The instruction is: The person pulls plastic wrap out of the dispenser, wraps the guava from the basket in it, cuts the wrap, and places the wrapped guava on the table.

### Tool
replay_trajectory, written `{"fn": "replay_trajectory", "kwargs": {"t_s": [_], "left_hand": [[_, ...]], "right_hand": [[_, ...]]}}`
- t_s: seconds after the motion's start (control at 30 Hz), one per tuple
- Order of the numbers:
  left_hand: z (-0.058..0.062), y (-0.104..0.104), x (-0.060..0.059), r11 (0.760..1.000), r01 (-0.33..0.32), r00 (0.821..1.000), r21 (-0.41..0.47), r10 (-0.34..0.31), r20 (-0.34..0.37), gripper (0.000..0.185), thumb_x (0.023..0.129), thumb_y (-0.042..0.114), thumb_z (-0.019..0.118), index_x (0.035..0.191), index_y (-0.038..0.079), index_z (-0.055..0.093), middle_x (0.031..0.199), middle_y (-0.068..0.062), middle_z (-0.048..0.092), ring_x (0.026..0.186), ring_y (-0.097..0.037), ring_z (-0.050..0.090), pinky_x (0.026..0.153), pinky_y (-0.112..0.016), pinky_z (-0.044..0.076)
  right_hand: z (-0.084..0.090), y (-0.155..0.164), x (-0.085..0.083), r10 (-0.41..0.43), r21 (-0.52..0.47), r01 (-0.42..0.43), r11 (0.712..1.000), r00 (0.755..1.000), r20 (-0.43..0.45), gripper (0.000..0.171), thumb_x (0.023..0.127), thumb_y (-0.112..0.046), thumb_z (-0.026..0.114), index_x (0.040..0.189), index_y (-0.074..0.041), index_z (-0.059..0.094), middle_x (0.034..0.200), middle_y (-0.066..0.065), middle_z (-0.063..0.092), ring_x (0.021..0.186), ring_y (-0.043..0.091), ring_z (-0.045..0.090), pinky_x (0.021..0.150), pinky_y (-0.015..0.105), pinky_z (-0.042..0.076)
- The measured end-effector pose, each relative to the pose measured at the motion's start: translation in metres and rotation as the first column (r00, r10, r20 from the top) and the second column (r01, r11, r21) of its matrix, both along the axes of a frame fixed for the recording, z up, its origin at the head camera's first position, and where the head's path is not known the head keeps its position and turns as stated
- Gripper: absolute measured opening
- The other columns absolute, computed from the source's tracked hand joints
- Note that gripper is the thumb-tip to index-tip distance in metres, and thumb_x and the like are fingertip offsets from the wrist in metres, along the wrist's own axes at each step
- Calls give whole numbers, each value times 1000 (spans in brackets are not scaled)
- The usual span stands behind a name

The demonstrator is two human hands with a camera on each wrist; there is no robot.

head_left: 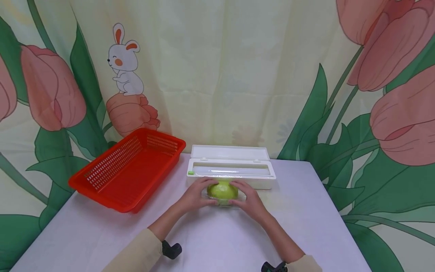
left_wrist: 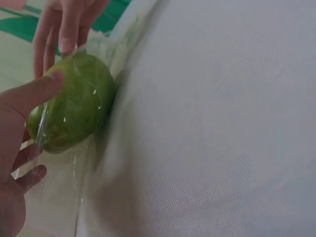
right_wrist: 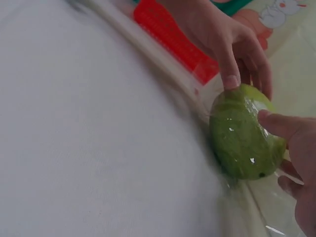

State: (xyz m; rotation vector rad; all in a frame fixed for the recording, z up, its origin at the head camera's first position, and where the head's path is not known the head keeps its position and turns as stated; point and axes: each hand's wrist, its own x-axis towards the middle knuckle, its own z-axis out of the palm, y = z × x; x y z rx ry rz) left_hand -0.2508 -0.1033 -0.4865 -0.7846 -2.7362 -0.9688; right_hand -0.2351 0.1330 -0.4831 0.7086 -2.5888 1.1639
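On the white cloth-covered surface (head_left: 210, 241), just in front of the long white plastic wrap dispenser box (head_left: 231, 170) with its lid up, sits a round green fruit (head_left: 222, 191) under clear cling film (left_wrist: 74, 173). Both hands cup it: the left hand (head_left: 195, 195) and right hand (head_left: 248, 200) curl round opposite sides, fingers pressing the film. A red slotted plastic basket (head_left: 127, 172) stands to the left.

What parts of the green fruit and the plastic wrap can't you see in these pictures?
- Round green fruit: in the head view its sides are hidden by the left hand and right hand.
- Its underside: hidden in every view, against the white table.
- Clear plastic wrap: its edges blur out in both wrist views.
- White wrap dispenser box: the roll inside is hidden.
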Motion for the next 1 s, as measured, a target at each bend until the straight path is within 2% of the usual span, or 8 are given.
{"fn": "replay_trajectory", "kwargs": {"t_s": [0.1,0.33,0.53,0.67,0.73,0.83,0.93,1.0], "left_hand": [[1,1,1,1000,8,1000,-18,-8,-1,68,66,42,78,127,33,49,129,9,48,120,-12,44,98,-35,45],[1,1,0,1000,-2,998,-19,0,-58,56,74,36,74,125,31,51,125,9,51,117,-11,47,96,-31,46],[3,-1,-2,999,5,1000,35,-5,-6,45,81,35,66,124,31,54,125,9,53,118,-12,48,99,-34,44],[4,-1,-3,999,-26,999,39,25,22,38,85,32,62,122,32,55,124,10,56,119,-12,49,101,-34,42],[4,-1,-3,999,-40,999,9,40,-15,37,86,30,62,123,32,56,125,10,56,119,-12,50,100,-33,43],[5,1,1,999,-40,990,-24,36,-133,39,84,28,65,122,28,57,124,8,57,117,-12,51,98,-32,45],[6,3,6,999,9,959,-52,-23,-281,43,79,23,72,120,23,60,122,6,58,114,-12,53,95,-30,47],[6,5,10,993,54,929,-104,-89,-360,48,75,21,75,120,21,60,123,5,57,115,-12,52,94,-29,47]], "right_hand": [[0,-3,-2,-7,-22,7,1000,999,39,56,72,-22,76,124,-24,56,128,-6,53,121,18,49,94,40,47],[-3,-8,-6,-25,-36,25,999,1000,17,48,75,-26,73,121,-21,59,126,-3,56,118,19,52,90,38,50],[-4,-9,-7,-1,-29,2,1000,1000,16,56,70,-28,77,122,-21,57,128,-3,54,122,18,49,97,37,45],[-3,-11,-9,-2,-29,3,1000,999,43,54,71,-26,76,122,-21,57,128,-2,55,121,19,50,94,36,48],[-1,-12,-10,-8,-50,11,999,997,73,51,72,-24,76,120,-20,59,127,-1,56,119,19,51,91,36,49],[2,-14,-11,-14,-82,22,996,994,107,48,71,-20,76,117,-18,61,124,0,58,116,20,53,88,37,51],[5,-15,-12,-19,-101,32,994,992,126,45,71,-18,76,114,-16,63,122,1,60,113,21,55,85,37,52],[5,-15,-13,-26,-103,40,994,991,135,43,72,-18,75,113,-15,63,121,1,60,112,21,55,85,37,52]]}}
